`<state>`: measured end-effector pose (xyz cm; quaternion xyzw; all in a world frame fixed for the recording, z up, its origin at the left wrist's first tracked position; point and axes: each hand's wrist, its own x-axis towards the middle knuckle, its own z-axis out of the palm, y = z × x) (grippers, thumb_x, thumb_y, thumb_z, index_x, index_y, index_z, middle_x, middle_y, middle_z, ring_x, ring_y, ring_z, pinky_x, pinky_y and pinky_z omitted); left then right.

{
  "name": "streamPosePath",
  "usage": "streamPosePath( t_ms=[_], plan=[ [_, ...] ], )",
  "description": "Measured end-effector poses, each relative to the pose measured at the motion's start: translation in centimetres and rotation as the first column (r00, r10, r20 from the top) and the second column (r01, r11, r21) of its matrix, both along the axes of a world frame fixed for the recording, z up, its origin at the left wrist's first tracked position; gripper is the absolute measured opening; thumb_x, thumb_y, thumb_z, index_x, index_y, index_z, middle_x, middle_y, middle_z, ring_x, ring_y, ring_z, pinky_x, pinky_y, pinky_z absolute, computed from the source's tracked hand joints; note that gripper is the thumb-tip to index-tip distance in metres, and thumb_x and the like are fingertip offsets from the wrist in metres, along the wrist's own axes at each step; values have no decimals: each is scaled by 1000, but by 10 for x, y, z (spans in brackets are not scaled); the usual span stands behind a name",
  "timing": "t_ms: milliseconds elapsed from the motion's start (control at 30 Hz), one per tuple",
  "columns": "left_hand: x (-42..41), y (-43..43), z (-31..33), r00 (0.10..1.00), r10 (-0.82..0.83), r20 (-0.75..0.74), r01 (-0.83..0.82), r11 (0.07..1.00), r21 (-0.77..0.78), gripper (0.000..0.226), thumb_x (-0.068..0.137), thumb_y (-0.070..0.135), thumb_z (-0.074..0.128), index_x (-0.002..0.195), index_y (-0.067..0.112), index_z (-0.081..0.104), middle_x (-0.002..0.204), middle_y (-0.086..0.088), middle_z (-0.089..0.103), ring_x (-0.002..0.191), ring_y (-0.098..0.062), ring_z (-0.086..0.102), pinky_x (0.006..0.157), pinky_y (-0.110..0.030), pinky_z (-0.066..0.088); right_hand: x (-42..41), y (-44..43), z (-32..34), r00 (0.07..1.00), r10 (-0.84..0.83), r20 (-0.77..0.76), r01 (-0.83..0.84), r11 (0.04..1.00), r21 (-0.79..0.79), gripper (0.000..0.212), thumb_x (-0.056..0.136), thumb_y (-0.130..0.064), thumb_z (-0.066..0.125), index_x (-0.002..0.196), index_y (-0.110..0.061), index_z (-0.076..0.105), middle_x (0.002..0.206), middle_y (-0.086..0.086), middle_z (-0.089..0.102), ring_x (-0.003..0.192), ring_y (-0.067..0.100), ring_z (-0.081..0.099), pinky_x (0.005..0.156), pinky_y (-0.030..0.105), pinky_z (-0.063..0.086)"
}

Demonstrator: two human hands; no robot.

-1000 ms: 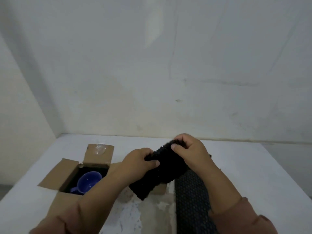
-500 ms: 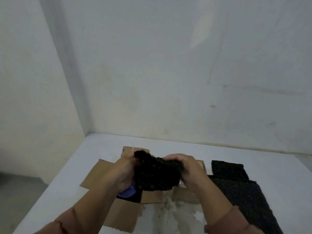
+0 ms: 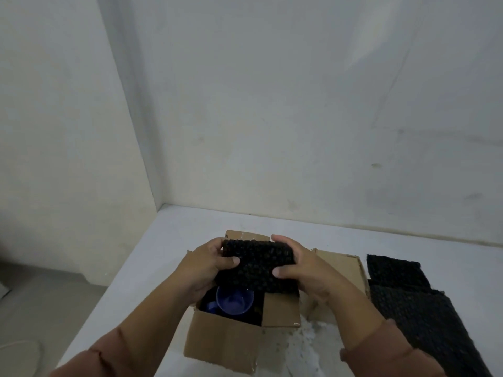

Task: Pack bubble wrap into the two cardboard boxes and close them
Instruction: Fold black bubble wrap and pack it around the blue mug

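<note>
We grip a folded black bubble wrap pad [image 3: 257, 263] with our left hand [image 3: 206, 265] and right hand [image 3: 304, 270], thumbs curled over its top, just above the open cardboard box [image 3: 226, 341] holding a blue mug [image 3: 234, 300]. A second box [image 3: 340, 270] sits beside it, near more bubble wrap [image 3: 413, 308] on the white table [image 3: 152, 257].

An open box [image 3: 223, 341] stands on the tabletop [image 3: 168, 254], nearer its left edge than its right. A mug [image 3: 234, 299] sits in the box, toward its left side. Over the box's far half is a wad [image 3: 258, 265] of wrap, with the left hand [image 3: 204, 265] at its left end and the right hand [image 3: 307, 270] at its right. A second box [image 3: 340, 270] stands just right of the first, partly behind the right hand. Right of that, sheets [image 3: 413, 311] of wrap lie on the tabletop, running toward its near edge.
</note>
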<state>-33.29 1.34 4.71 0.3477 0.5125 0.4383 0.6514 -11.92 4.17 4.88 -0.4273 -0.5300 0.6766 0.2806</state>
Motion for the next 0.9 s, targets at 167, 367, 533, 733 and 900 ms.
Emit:
streamPosePath(
  t_ms=[167,367,533,733,900],
  plan=[
    [-19,-5,-7,995,-101,20,101,995,10,30,89,-16,39,89,0,64,91,-18,68,86,-27,66,69,-27,59,-7,-2,-10,979,-119,164,93,982,162,44,79,12,60,72,-28,76,86,-4,74,91,21,67,78,26,55],
    [-40,-6,-18,904,-322,-280,332,943,-12,17,76,18,63,88,11,73,111,-18,67,100,-24,64,82,-27,54,-12,-10,-8,964,70,258,-80,996,30,25,68,-21,57,82,-21,78,105,0,70,106,17,60,93,28,48],
    [-36,-6,-27,404,-347,-846,550,831,-78,37,80,8,65,108,29,53,100,13,56,94,-11,54,79,-26,49,-34,-18,-19,614,116,781,-446,867,223,21,85,-16,61,101,-28,64,109,-6,58,101,13,55,86,28,47],
    [-40,-4,-34,131,-359,-924,675,715,-182,26,86,15,61,111,25,60,108,8,55,96,-9,48,72,-14,39,-46,-25,-33,434,118,893,-608,770,194,37,86,-8,51,113,-33,57,121,0,58,105,21,55,87,37,50],
    [-37,0,-40,26,-422,-906,730,627,-271,25,92,15,53,113,26,62,129,2,54,132,-17,36,91,-21,30,-55,-19,-31,366,161,917,-653,746,130,29,86,-9,53,103,-27,68,118,-1,63,105,19,57,90,33,49]
  ],
)
